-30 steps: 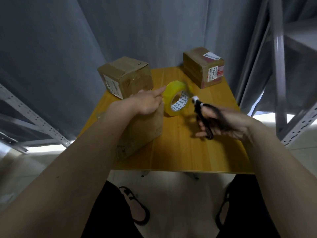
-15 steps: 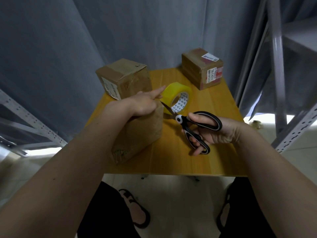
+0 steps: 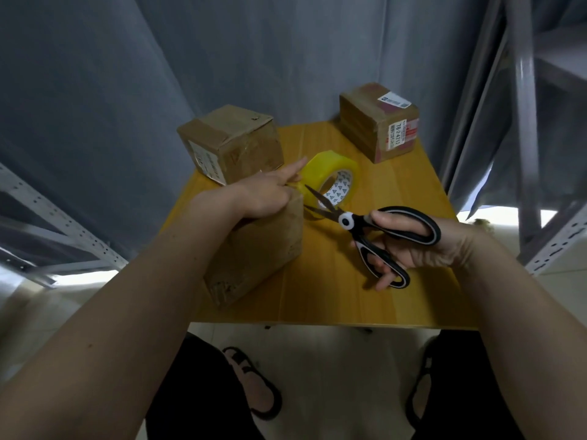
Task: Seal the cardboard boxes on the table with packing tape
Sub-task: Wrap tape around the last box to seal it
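three boxes are set on the table (image 3: 413,192): near box (image 3: 260,258) at front left, second box (image 3: 228,141) behind it at back left, third box (image 3: 378,122) at back right. tape roll (image 3: 330,182) is placed between them, just right of the near box. scissors (image 3: 374,233) are held right of the near box, blades pointed at the roll.

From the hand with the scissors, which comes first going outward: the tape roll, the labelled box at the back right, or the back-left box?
Measured from the right hand:
1. Tape roll, mid-table, just past the blades.
2. Labelled box, back right corner.
3. Back-left box, across the table.
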`<state>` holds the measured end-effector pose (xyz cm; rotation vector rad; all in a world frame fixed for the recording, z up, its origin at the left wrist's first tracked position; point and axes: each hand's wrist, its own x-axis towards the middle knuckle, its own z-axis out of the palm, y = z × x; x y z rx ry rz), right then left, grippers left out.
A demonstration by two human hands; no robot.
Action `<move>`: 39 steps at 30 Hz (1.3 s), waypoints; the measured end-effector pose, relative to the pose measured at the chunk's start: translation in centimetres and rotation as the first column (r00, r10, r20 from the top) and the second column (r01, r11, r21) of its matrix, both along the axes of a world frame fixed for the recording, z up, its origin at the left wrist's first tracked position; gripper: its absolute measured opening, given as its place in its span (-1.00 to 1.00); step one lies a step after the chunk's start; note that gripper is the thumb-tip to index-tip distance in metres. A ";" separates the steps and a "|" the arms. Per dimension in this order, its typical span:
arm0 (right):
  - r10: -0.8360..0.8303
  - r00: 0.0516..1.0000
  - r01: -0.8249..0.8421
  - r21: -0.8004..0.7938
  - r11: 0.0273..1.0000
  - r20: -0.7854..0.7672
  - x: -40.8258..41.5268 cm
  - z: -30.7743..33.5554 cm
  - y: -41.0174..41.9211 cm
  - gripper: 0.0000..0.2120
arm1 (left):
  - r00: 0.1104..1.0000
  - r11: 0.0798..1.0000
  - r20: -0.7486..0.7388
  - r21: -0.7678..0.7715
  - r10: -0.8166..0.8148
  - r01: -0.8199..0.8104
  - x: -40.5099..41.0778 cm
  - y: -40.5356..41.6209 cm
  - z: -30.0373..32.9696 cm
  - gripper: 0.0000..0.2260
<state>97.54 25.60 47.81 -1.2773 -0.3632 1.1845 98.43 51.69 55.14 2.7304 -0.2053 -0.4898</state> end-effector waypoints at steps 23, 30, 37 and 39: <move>-0.129 0.991 0.130 -0.032 0.991 0.030 1.2 0.5 5.3 -0.44 | 1.000 0.993 -0.008 0.113 -0.014 0.015 0.5 -0.4 0.0 -0.53; -0.189 0.972 0.199 -0.058 0.978 0.141 1.5 -0.3 5.2 -0.46 | 0.998 0.986 0.034 0.159 -0.057 0.051 0.7 -0.2 -0.6 -0.57; -0.061 0.994 0.070 -0.090 0.993 0.095 1.1 0.1 5.5 -0.42 | 0.997 0.979 0.020 0.193 -0.075 0.070 1.0 0.1 -1.1 -0.52; -0.052 0.995 0.060 -0.094 0.994 0.080 1.0 0.4 5.9 -0.42 | 0.997 0.975 0.010 0.209 -0.078 0.074 1.1 0.2 -1.2 -0.48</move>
